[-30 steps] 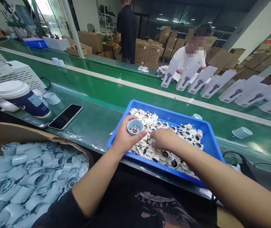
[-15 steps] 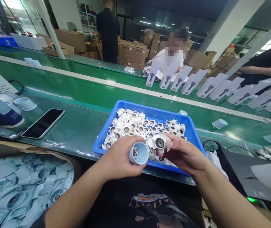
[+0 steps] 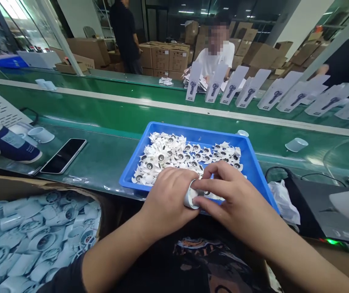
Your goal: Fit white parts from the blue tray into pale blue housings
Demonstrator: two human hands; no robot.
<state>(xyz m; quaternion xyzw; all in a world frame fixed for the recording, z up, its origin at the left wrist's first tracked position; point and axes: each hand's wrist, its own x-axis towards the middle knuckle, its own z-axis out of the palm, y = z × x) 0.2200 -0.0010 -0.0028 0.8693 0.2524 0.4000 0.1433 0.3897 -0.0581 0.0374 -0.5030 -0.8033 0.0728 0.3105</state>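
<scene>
My left hand is wrapped round a light-blue cylindrical housing, its open end turned to the right. At that opening, the fingers of my right hand pinch a small white fan impeller, which sits at least partly inside the rim. My fingers cover most of it, so how deep it sits cannot be seen. Just beyond both hands stands a blue tray holding many loose white impellers with dark round hubs.
A carton of light-blue housings stands at lower left. A phone and a dark-blue cup lie on the bench. White printed boxes line the green conveyor; a person in white sits behind. Black equipment is at right.
My right hand has brought the impeller left to the housing's open end, its fingers now at the rim. The housing has turned its opening toward the right hand. The camera view has shifted slightly.
</scene>
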